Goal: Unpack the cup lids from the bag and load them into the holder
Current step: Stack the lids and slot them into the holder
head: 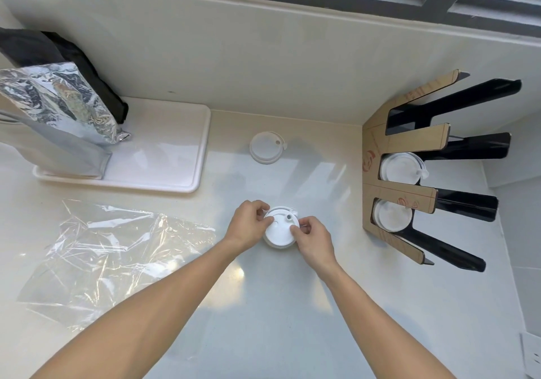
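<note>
- Scanning from my left, I see the clear plastic bag (pixel 111 249) lying flat and crumpled on the surface (pixel 263 320), with no lids that I can make out inside it.
- My left hand (pixel 248 226) pinches the left rim of a small stack of lids (pixel 280 230); its fingers (pixel 265 221) are closed on the stack's edge.
- The stack sits between my two hands, just in front of me, its flat face up and the sip spout toward the far side.
- My right hand (pixel 314 241) grips the right rim likewise, fingers pressed on the top lid.
- One loose lid (pixel 267 147) lies farther back on the surface, apart from both hands.
- The holder (pixel 401 173) stands well to the right, two of its slots already carrying lids (pixel 399 169), so I judge the stack must travel rightward, and my right hand is the nearer one.
</note>
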